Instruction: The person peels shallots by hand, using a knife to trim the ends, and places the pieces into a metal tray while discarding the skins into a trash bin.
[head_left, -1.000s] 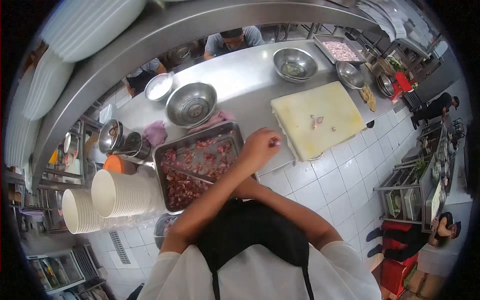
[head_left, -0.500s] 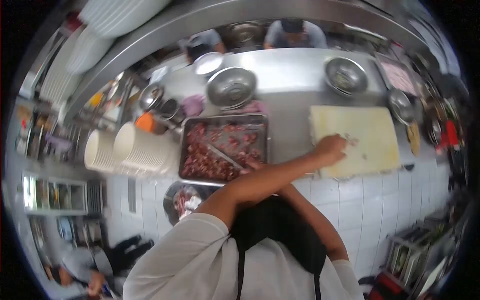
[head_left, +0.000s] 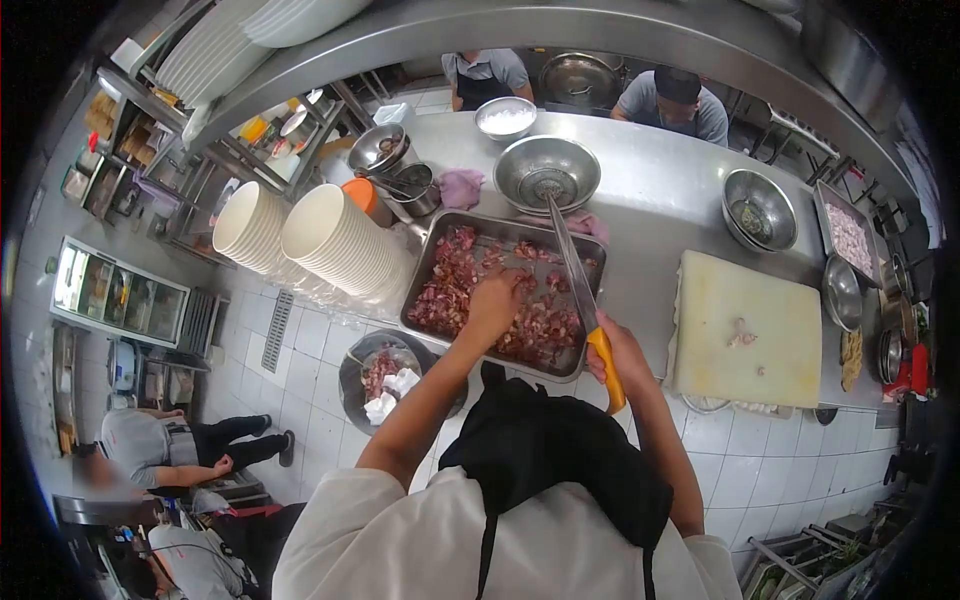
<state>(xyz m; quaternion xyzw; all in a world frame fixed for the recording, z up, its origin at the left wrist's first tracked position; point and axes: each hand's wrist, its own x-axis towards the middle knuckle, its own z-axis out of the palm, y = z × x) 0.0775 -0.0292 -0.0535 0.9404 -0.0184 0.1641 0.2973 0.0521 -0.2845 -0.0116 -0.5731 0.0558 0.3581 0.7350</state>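
My left hand reaches into a metal tray of chopped raw meat. Its fingers are closed among the pieces, with the tips partly hidden. In my right hand is a long knife with a yellow handle, held at the tray's right side. The blade slants up over the tray, and its tip overlaps the near part of a steel bowl. A few small meat scraps lie on the pale cutting board to the right.
Stacked white tubs stand left of the tray. Below is a lined bin with meat and white paper. Another steel bowl and a tray of pale pieces sit at the right. Co-workers are across the counter and at lower left.
My left hand has moved from the cutting board to the meat in the tray. My right hand has drawn the knife up and right, from over the meat to the tray's right side.
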